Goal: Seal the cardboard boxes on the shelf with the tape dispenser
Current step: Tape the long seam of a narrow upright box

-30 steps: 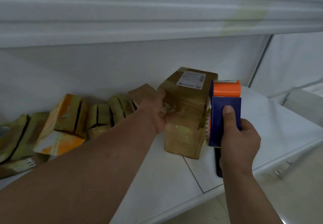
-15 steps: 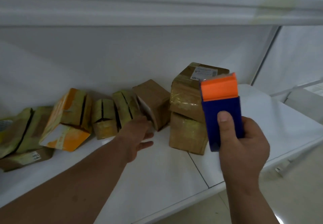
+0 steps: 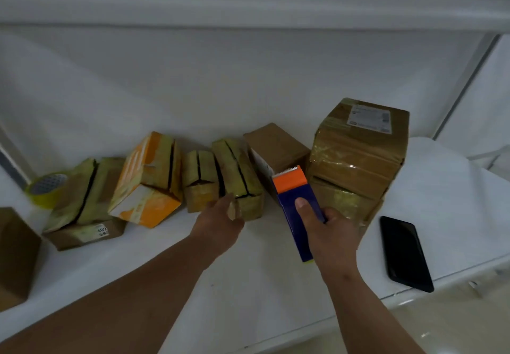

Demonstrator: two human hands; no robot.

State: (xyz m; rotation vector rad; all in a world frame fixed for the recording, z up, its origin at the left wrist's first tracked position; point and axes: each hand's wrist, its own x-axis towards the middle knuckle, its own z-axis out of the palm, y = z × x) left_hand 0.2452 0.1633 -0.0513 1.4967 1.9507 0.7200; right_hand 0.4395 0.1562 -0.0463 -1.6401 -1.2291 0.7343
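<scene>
Several cardboard boxes lean in a row along the back of the white shelf (image 3: 248,284). My right hand (image 3: 331,232) grips a blue and orange tape dispenser (image 3: 296,210), thumb on its blue face, in front of a plain brown box (image 3: 276,149). To its right, a taped box with a white label (image 3: 361,144) sits on top of another box (image 3: 342,199). My left hand (image 3: 220,221) is open, fingers reaching to the near end of a yellow-taped box with a dark slit (image 3: 237,174). A smaller slit box (image 3: 198,179) stands just left of it.
An orange and white box (image 3: 146,179) and two more stacked boxes (image 3: 82,204) lie further left. A roll of yellowish tape (image 3: 47,191) rests at the far left, beside a brown box (image 3: 13,257) at the frame edge. A black phone (image 3: 405,254) lies near the shelf's front right edge.
My left hand left the tall stack and moved left to the slit box. The dispenser came away from the stack and dropped lower left. The view shifted, showing the phone and tape roll.
</scene>
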